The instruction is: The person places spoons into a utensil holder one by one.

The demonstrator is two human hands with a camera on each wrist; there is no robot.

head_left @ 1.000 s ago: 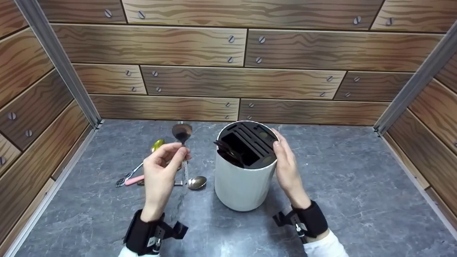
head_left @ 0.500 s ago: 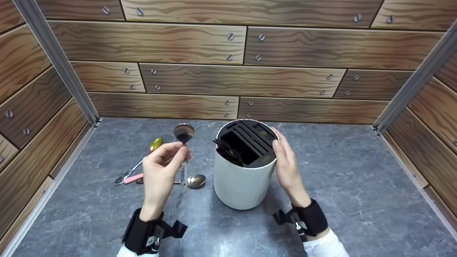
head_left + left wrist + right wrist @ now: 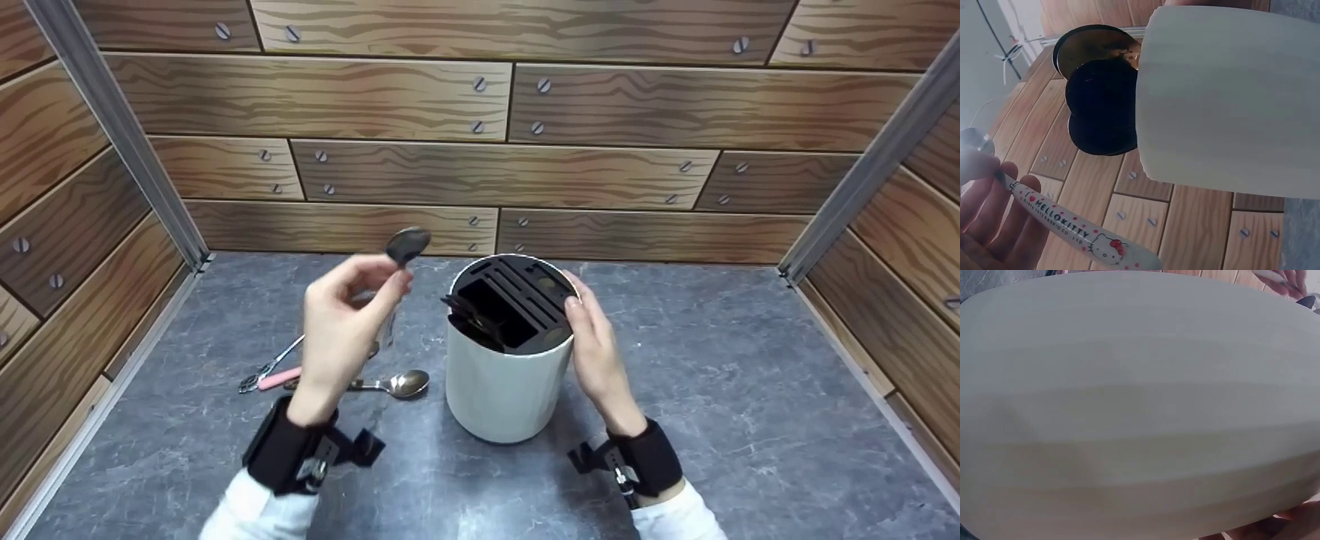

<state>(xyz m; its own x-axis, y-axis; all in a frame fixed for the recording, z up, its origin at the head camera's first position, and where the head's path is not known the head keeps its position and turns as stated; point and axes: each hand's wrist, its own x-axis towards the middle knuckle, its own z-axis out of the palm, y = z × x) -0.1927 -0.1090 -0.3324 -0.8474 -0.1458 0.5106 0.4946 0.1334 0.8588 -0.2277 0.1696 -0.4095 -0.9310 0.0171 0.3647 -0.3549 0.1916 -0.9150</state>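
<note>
My left hand pinches a spoon at its neck, raised left of the holder with the bowl upward. In the left wrist view the spoon's white handle shows Hello Kitty print and hangs below the fingers. A white cylindrical utensil holder with a black slotted top stands upright on the table. My right hand grips its right side near the rim, thumb in front. Several dark spoon bowls stick out of the holder's left opening. The holder's wall fills most of the right wrist view.
Left of the holder on the grey marbled table lie a metal spoon, a pink handle and an ornate silver handle, partly behind my left hand. Wood-patterned walls enclose the back and sides.
My left hand has lifted the spoon upward and slightly right, and its bowl has turned and tilts rightward. The yellow-green spoon is now hidden behind that hand. My right hand stays on the holder.
</note>
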